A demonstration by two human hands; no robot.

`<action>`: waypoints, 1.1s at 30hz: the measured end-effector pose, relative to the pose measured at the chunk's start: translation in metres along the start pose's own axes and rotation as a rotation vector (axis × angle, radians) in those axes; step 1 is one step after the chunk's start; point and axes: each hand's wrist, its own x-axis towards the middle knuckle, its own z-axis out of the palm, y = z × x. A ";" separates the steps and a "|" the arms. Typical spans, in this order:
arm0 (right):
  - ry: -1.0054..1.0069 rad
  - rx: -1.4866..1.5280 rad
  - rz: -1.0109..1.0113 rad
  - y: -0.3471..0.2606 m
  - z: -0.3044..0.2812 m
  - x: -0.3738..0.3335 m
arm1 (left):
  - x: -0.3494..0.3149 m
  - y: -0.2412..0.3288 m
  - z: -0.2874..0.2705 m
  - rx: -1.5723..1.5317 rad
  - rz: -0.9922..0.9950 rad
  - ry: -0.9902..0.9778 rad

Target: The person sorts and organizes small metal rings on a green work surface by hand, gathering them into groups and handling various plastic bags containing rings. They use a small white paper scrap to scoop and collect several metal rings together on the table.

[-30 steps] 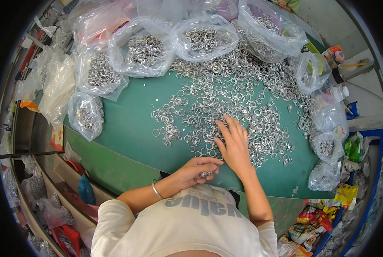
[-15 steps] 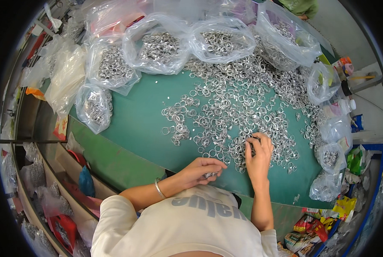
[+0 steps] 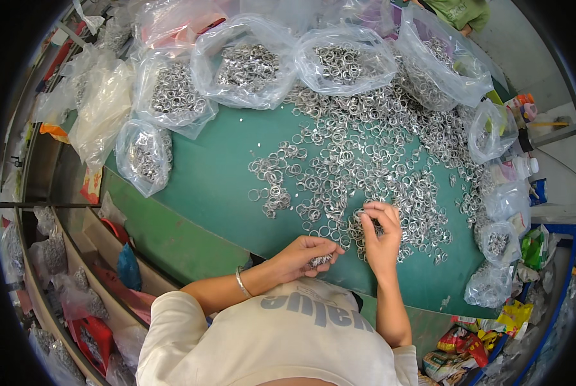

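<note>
Silver metal rings point(image 3: 339, 151) lie loosely spread over a green tabletop point(image 3: 204, 174), thickest toward the far right. My left hand point(image 3: 306, 255) is closed close to my body at the table's near edge, with several small silver rings point(image 3: 320, 260) showing between its curled fingers. To its right, my right hand point(image 3: 382, 235) hovers at the near side of the spread rings. Its thumb and fingertips come together in a pinch; whatever lies between them is too small to make out. A silver bracelet point(image 3: 241, 283) circles my left wrist.
Clear plastic bags of rings line the far edge, among them a wide open bag point(image 3: 246, 67) and a smaller bag point(image 3: 145, 157) at left. More small bags point(image 3: 489, 284) stand along the right edge. Another person's green sleeve point(image 3: 458, 13) shows at the far right.
My right hand has shifted slightly left and its thumb and fingertips have drawn together. My left hand stays nearly in place, still around its rings. The whole view has shifted a little.
</note>
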 end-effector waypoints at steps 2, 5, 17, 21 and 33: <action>0.036 0.425 0.204 0.001 0.002 -0.012 | 0.001 0.000 0.002 0.012 0.016 -0.016; -0.055 0.899 0.561 -0.011 -0.004 -0.019 | 0.001 0.001 0.004 -0.012 0.034 0.018; -0.129 0.770 0.599 -0.022 0.005 -0.025 | -0.002 0.011 0.014 0.125 0.321 0.102; 0.021 -0.137 0.023 -0.017 0.007 -0.016 | -0.002 0.003 0.008 0.097 0.239 0.140; -0.101 0.131 0.128 -0.026 0.011 -0.018 | -0.013 0.008 -0.015 -0.051 0.260 0.087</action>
